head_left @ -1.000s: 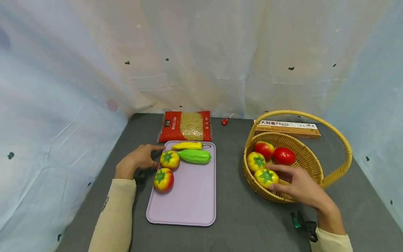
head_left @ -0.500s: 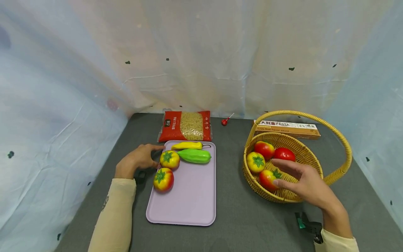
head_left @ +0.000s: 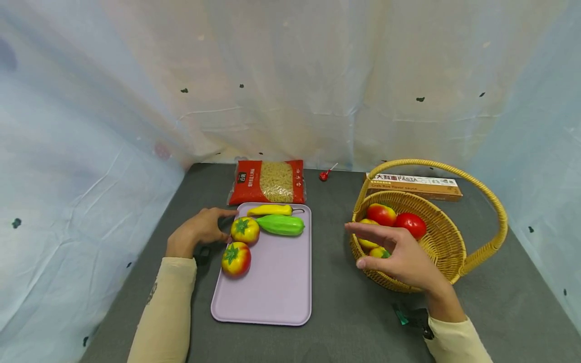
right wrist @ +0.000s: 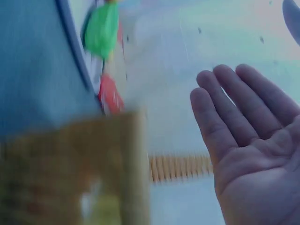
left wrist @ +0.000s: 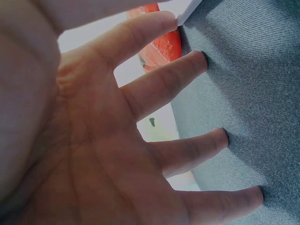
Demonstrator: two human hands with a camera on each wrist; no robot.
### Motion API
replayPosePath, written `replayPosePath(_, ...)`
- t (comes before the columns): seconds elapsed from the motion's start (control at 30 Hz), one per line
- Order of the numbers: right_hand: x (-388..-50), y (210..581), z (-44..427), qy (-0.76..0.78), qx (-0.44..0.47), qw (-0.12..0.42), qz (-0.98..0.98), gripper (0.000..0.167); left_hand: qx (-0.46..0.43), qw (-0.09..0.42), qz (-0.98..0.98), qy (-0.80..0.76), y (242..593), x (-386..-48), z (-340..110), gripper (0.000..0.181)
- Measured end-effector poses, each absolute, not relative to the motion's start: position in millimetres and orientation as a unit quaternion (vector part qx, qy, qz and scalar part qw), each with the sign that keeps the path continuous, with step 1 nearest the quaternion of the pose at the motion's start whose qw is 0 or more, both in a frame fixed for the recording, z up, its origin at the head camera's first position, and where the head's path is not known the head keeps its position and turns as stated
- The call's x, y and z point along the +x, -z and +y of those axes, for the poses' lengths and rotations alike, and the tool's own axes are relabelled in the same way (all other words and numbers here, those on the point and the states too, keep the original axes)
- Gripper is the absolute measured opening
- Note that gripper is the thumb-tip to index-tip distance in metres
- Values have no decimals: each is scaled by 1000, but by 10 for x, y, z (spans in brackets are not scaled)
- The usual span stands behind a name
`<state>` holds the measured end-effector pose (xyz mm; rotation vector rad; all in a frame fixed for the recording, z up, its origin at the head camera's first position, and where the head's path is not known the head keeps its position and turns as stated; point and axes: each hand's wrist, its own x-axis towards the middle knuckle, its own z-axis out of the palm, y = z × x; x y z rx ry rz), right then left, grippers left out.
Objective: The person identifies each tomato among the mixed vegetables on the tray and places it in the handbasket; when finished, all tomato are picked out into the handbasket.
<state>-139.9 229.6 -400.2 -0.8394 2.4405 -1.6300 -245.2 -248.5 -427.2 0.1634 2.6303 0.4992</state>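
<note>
My left hand (head_left: 199,232) rests at the left edge of a lilac tray (head_left: 277,282), its fingers spread, fingertips down on the cloth in the left wrist view. On the tray lie two red-yellow tomatoes (head_left: 236,259), a green vegetable (head_left: 281,225) and a yellow chili pepper (head_left: 271,210). Above the left rim of a wicker basket (head_left: 447,242) hovers my right hand (head_left: 399,252), fingers straight, thumb apart, nothing held. Inside the basket are a plain red tomato (head_left: 410,224), a red-yellow tomato (head_left: 381,215) and yellowish ones partly hidden by the right hand.
Behind the tray lies a red bag of pasta (head_left: 272,181), with a lollipop (head_left: 324,175) to its right. A pasta box (head_left: 415,189) sits behind the basket, whose tall handle (head_left: 499,222) arches over it. Plastic sheeting (head_left: 290,101) encloses the table.
My right hand has let go of a tomato in the basket, which rolled to show its red side, then moved left to the basket's rim. The left hand stays in place.
</note>
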Motion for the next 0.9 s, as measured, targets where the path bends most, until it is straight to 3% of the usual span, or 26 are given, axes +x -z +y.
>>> replayPosePath(0.43, -1676, 4106, 1259, 566, -339, 151, 736, 63, 44, 235, 953, -185, 4267, -2456, -2475, 86)
replayPosePath(0.9, -1794, 4387, 394, 513, -370, 189, 751, 66, 44, 230, 954, -188, 4270, -2449, -2474, 86)
